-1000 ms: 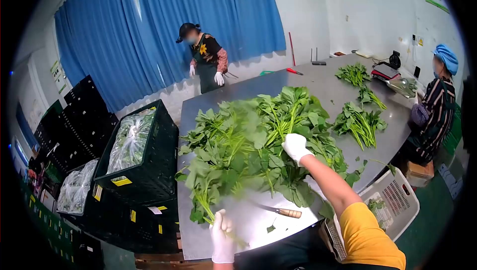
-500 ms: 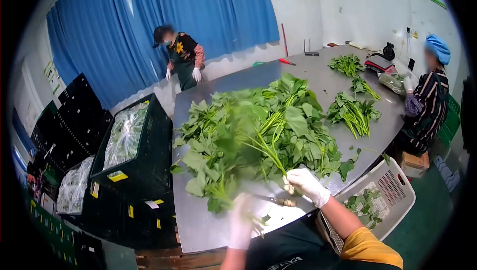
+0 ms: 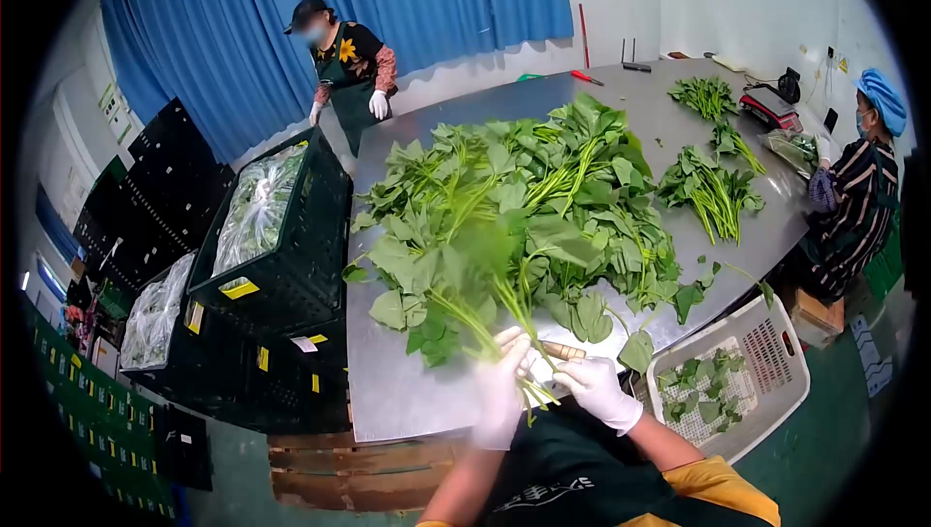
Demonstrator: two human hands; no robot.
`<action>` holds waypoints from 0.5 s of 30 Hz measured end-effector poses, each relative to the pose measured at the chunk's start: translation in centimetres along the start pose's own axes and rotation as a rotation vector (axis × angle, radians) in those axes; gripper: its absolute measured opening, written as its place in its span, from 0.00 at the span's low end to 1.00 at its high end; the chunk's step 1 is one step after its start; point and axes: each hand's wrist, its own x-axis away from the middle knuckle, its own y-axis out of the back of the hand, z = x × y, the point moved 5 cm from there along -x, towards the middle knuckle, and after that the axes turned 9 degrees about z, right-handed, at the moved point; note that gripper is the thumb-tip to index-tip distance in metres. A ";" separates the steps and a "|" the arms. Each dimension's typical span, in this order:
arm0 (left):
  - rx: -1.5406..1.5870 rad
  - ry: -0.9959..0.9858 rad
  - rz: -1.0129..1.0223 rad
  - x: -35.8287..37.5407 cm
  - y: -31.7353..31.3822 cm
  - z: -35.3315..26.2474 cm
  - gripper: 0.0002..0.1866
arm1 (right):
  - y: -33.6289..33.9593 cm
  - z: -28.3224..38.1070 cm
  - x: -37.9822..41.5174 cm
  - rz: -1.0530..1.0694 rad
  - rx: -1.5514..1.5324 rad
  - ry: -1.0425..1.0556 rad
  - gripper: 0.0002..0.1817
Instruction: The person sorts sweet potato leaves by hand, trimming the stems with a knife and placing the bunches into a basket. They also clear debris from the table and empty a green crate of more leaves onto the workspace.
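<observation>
My left hand (image 3: pixel 499 396), in a white glove, is closed around the stems of a bunch of leafy greens (image 3: pixel 465 312). Cut stem ends stick out below its fingers. Close by on the right, my gloved right hand (image 3: pixel 598 393) pinches the lower end of a green stem leaning up to the left; the leaves there are blurred. Just above the right hand, a knife's wooden handle (image 3: pixel 562 350) shows on the table, its blade mostly hidden. A large heap of leafy greens (image 3: pixel 533 173) spreads over the metal table (image 3: pixel 398 406) beyond both hands.
A pale plastic basket (image 3: pixel 784 396) with loose leaves stands at my right. Dark crates (image 3: pixel 281 280) holding bagged greens are stacked left. Smaller bunches (image 3: pixel 713 192) lie right of the heap. One co-worker (image 3: pixel 354 71) stands across the table, another (image 3: pixel 853 197) sits at the right.
My left hand has moved up and right with its greens, closer to my right hand. My right hand has lowered slightly, and its stem now leans near the left hand. The view has shifted.
</observation>
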 end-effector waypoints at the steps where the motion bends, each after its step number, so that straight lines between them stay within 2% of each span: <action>1: -0.061 -0.024 -0.032 0.3 0.2 -0.1 0.16 | -0.1 2.0 0.4 -0.088 0.531 0.294 0.04; 3: -0.071 -0.060 -0.023 0.4 0.9 0.2 0.13 | -0.8 2.4 0.8 -0.082 0.557 0.236 0.05; 5: -0.164 -0.018 -0.027 0.6 1.4 0.0 0.10 | -1.1 3.2 0.9 -0.089 0.575 0.281 0.06; 6: -0.212 0.004 -0.029 0.8 1.7 0.0 0.09 | -1.6 2.1 1.2 0.005 0.633 0.226 0.06; 7: -0.217 0.006 -0.030 0.9 1.9 -0.2 0.09 | -1.9 1.6 1.1 0.004 0.627 0.224 0.06; 10: -0.150 0.017 0.012 1.2 1.8 -0.1 0.09 | -3.1 -0.7 0.2 0.229 -0.629 -0.323 0.10; 11: -0.151 0.018 0.012 1.6 1.5 -0.1 0.09 | -2.5 0.2 -0.3 0.206 -0.468 -0.286 0.09; 14: -0.002 0.034 0.010 2.1 1.1 0.6 0.11 | -2.9 -0.3 -1.0 0.209 -0.478 -0.252 0.08; 15: -0.002 0.028 0.012 2.2 1.3 1.0 0.11 | -2.8 -0.4 -0.9 0.148 -0.452 -0.219 0.08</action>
